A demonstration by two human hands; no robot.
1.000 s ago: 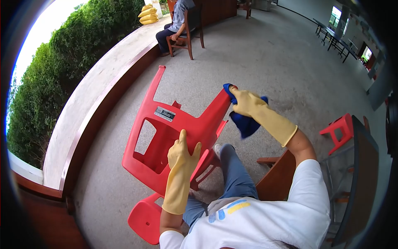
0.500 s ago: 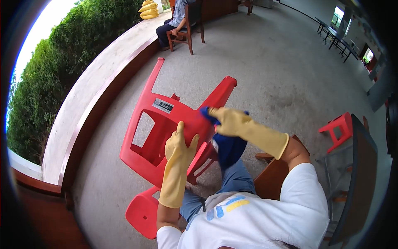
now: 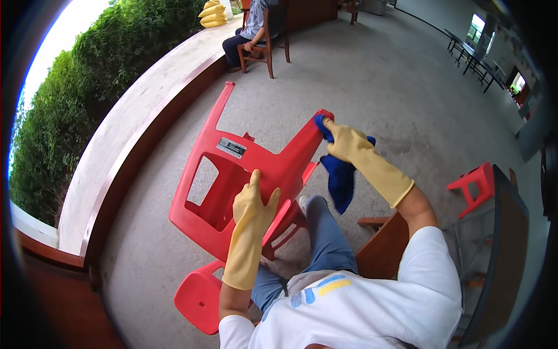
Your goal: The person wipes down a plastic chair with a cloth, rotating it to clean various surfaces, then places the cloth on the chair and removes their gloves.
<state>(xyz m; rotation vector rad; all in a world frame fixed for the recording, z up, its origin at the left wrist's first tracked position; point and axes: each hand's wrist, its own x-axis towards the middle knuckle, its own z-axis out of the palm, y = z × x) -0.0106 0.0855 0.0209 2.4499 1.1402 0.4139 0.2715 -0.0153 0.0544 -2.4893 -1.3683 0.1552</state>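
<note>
A red plastic stool [image 3: 279, 168] is tipped over in front of me, its legs pointing up and away; a dark label sits on its side panel. My left hand [image 3: 251, 206], in a yellow rubber glove, is on the stool beside the side opening. Its index finger lies straight on the panel and the thumb is apart, with the other fingers partly hidden. My right hand [image 3: 349, 144], gloved too, grips a blue cloth [image 3: 341, 183] against the end of the right leg. Part of the cloth hangs loose below that hand.
Another red stool [image 3: 197, 299] stands at lower left, with more red plastic under the tipped one. A small red stool [image 3: 474, 187] and a dark board [image 3: 500, 250] are at right. A person sits on a wooden chair [image 3: 268, 43] near the low ledge [image 3: 139, 110].
My right hand has slid the blue cloth up and right along the stool's leg, from its base to its end. My left hand has kept its place on the stool.
</note>
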